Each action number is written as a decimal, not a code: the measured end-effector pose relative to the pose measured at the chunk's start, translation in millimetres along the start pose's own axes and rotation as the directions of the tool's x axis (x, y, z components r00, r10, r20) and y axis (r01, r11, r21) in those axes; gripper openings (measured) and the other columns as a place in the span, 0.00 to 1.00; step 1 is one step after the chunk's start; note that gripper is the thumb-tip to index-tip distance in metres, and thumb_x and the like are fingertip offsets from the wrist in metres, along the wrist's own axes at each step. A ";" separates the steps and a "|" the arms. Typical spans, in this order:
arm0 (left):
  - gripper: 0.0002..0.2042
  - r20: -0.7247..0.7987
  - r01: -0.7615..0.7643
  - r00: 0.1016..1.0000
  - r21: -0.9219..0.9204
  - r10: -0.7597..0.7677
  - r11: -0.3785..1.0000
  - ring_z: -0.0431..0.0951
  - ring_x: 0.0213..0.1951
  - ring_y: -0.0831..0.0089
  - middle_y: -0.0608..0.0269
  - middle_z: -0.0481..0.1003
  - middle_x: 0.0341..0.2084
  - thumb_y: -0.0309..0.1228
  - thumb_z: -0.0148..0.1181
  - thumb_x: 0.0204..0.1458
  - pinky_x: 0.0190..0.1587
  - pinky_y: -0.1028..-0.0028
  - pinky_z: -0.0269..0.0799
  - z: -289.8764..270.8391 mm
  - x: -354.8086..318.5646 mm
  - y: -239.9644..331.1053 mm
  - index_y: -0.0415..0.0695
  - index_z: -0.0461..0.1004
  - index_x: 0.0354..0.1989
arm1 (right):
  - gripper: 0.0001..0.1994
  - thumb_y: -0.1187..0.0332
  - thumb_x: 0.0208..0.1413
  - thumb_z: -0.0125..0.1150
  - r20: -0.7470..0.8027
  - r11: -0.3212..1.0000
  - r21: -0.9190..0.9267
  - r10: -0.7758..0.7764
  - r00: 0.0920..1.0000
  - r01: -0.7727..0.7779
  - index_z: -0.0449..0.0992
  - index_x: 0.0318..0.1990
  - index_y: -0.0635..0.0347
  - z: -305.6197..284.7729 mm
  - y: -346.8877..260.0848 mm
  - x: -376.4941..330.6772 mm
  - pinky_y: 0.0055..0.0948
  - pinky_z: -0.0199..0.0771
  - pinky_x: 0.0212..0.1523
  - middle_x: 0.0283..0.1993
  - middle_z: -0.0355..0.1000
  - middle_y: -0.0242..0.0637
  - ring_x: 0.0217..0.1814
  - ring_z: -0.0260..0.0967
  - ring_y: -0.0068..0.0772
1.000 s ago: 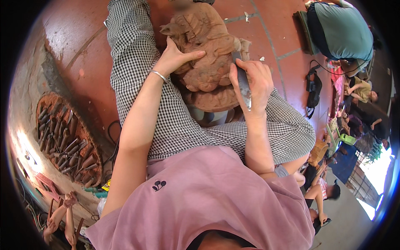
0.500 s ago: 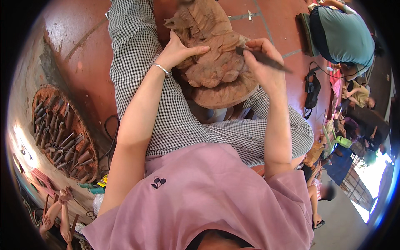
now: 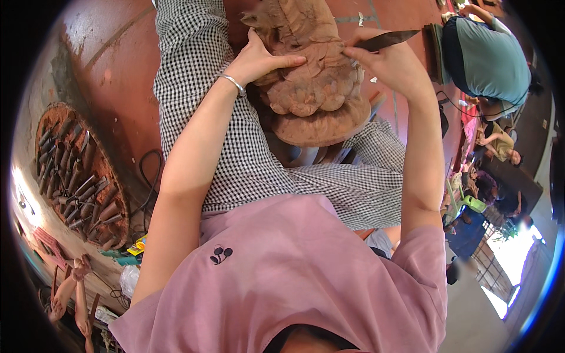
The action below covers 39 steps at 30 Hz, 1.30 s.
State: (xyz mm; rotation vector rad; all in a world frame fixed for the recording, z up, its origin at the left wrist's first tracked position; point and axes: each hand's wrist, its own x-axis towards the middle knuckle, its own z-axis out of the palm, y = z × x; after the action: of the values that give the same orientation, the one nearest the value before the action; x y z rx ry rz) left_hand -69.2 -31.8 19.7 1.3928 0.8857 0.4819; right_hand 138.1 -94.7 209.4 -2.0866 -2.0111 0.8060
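Note:
A reddish-brown wood carving [image 3: 312, 88], with flowing relief and a rounded base, leans between my legs in checked trousers. My left hand [image 3: 253, 62] is closed on its left side, thumb stretched over the front and fingers partly hidden behind. At the carving's right edge, my right hand [image 3: 394, 65] grips a carving tool with a dark tapered handle [image 3: 391, 40]. The handle's free end points up and to the right. My fingertips cover the tool's working end beside the wood, so I cannot tell whether it touches.
A round basket [image 3: 119, 185] full of chisels and wood dust is at the left. A dark cable [image 3: 154, 176] loops beside it. Pale wood chips [image 3: 361, 19] lie on the red floor [image 3: 126, 70]. A person in a teal shirt [image 3: 488, 59] bends over at the upper right.
My right hand has shifted up and right, and the tool's handle has swung from pointing down-right to up-right. The carving sits slightly higher in view; my left hand still holds it.

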 end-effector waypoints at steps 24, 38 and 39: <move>0.72 -0.023 0.012 1.000 0.083 -0.010 0.996 0.60 0.69 0.44 0.27 0.57 0.65 0.62 0.79 0.28 0.71 0.62 0.57 2.3 5.6 -5.0 0.21 0.36 0.68 | 0.08 0.69 0.53 0.70 0.051 0.979 -0.025 0.204 0.978 -0.203 0.82 0.38 0.62 1.8 4.7 8.9 0.29 0.72 0.34 0.30 0.78 0.36 0.32 0.74 0.27; 0.69 -0.039 0.006 0.999 0.053 -0.004 0.999 0.60 0.69 0.48 0.32 0.58 0.66 0.61 0.79 0.31 0.71 0.62 0.57 2.4 0.7 0.1 0.23 0.41 0.68 | 0.13 0.58 0.51 0.71 0.025 0.972 -0.233 0.029 0.999 -0.022 0.81 0.37 0.57 9.4 -12.9 7.0 0.44 0.77 0.38 0.33 0.79 0.47 0.37 0.78 0.52; 0.67 -0.034 0.003 0.999 0.046 -0.002 0.999 0.59 0.70 0.49 0.33 0.58 0.66 0.60 0.79 0.32 0.71 0.62 0.56 2.2 -0.6 1.3 0.23 0.43 0.68 | 0.13 0.58 0.51 0.70 0.010 0.959 -0.277 -0.053 0.999 0.054 0.82 0.37 0.57 14.3 -16.4 4.5 0.44 0.77 0.39 0.34 0.79 0.47 0.38 0.78 0.51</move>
State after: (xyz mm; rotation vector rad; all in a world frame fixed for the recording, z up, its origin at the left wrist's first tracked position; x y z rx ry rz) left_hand -67.6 -33.5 21.0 1.4293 0.9310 0.4866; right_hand 116.9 -92.5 203.4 -2.1576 -2.2869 0.5436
